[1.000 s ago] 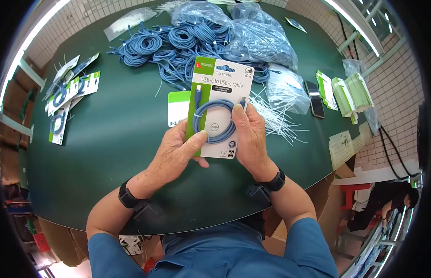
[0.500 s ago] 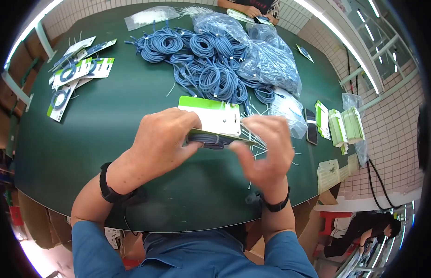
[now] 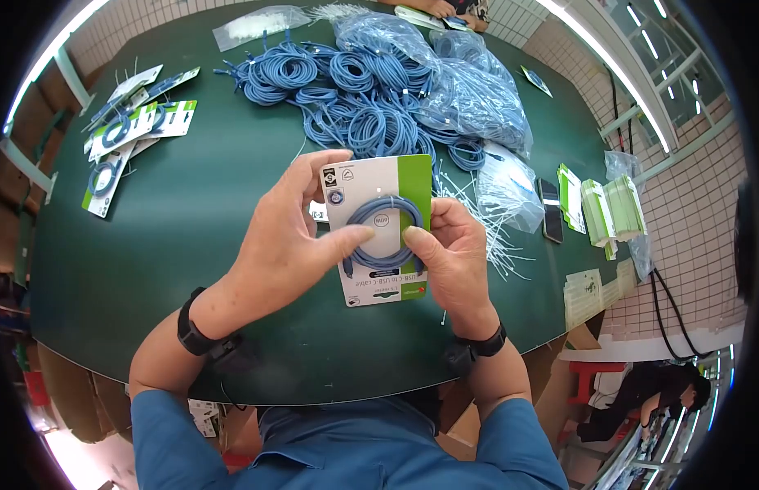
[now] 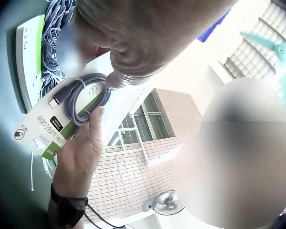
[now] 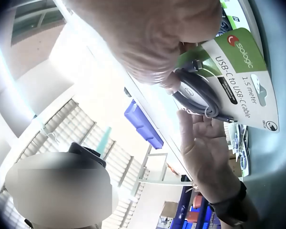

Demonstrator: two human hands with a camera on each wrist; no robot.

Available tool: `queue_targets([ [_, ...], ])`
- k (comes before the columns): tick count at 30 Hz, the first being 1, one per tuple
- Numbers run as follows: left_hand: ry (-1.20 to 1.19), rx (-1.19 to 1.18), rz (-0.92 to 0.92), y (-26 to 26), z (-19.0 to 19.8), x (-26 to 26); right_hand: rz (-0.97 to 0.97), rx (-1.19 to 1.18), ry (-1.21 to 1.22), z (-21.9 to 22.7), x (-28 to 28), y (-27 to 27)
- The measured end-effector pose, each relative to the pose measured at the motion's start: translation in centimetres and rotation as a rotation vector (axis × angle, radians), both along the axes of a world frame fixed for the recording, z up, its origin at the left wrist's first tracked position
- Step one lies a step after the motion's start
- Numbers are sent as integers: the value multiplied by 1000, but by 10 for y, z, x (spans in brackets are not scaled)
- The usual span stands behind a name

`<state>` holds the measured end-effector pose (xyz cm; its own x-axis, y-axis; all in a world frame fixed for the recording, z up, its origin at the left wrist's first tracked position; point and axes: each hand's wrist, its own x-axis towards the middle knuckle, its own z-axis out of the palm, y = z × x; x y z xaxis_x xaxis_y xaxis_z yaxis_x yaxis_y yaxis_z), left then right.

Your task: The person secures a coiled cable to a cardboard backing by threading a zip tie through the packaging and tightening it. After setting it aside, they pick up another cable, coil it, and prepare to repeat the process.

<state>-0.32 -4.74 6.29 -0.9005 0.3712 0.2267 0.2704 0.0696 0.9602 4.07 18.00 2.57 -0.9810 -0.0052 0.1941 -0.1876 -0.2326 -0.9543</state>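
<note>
Both hands hold one green-and-white cable card (image 3: 371, 184), turned upside down in the head view, its hang-hole end toward the body. A coiled blue cable (image 3: 385, 260) is fastened on its face with ties. My left hand (image 3: 277, 245) grips the card's left side, thumb on the coil. On the other side my right hand (image 3: 459, 265) pinches the edge, thumb against the coil. In the right wrist view the card (image 5: 250, 86) shows its printed label. Partly hidden behind the left hand is another white card (image 3: 318, 211) on the table.
Coiled blue cables (image 3: 281, 73) and plastic bags (image 3: 469, 106) lie at the back. Finished-looking cable cards (image 3: 122, 135) are at left. White ties (image 3: 498, 245), a phone (image 3: 551, 211) and card stacks (image 3: 620, 211) lie at right. Another person's hands (image 3: 445, 10) show beyond.
Over the last second the card has turned end for end, passing through an edge-on tilt. My right hand, off the card's edge half a second ago, now pinches it.
</note>
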Motion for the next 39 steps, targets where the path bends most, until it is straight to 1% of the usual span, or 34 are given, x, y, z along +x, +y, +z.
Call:
queue_targets([
  [1,-3,-3,-2,-1,-2,-2,18,-32,-21,-1,-1,0],
  [4,-246,286,-86,-1,-12,-13,27,-43,-10,-5,-2,-2],
  [5,-251,279,-88,-3,-13,-14,31,-48,-2,-7,-2,-3],
  [8,-361,198,-216,-8,-13,-16,40,-50,24,-9,-2,-5],
  [14,-376,153,-212,-2,-15,-10,27,-37,50,-15,-3,-4],
  [16,-367,127,-192,-2,-18,-10,48,58,41,-17,-4,-2],
  [17,-371,116,-221,0,-17,-9,53,107,35,-18,-4,1],
  [18,-349,132,-201,1,-14,-6,23,103,32,-16,-4,5],
  [20,-305,166,-154,2,-10,-3,22,109,87,-8,-6,13],
  [21,-311,158,-176,1,-12,-5,26,111,114,-5,-8,18],
  [22,-277,219,-157,-1,-15,-7,7,106,111,-2,-12,25],
  [24,-206,342,-109,-6,-18,-12,-193,341,86,4,-22,45],
  [25,-207,334,-118,-9,-17,-14,-289,459,71,6,-26,55],
  [26,-181,354,-98,-12,-16,-15,-299,453,69,4,-30,66],
  [29,-130,391,-64,-15,-14,-17,-296,1162,-29,-14,-40,94],
  [30,-105,396,-54,-15,-14,-17,-301,1157,-33,-18,-39,97],
  [33,-55,406,-33,-16,-16,-17,-289,1382,-138,-25,-39,100],
  [37,4,332,-68,-14,-18,-15,-251,1469,-177,-30,-42,99],
  [39,107,205,-52,-15,-19,-14,-265,1475,-157,-34,-44,99],
])
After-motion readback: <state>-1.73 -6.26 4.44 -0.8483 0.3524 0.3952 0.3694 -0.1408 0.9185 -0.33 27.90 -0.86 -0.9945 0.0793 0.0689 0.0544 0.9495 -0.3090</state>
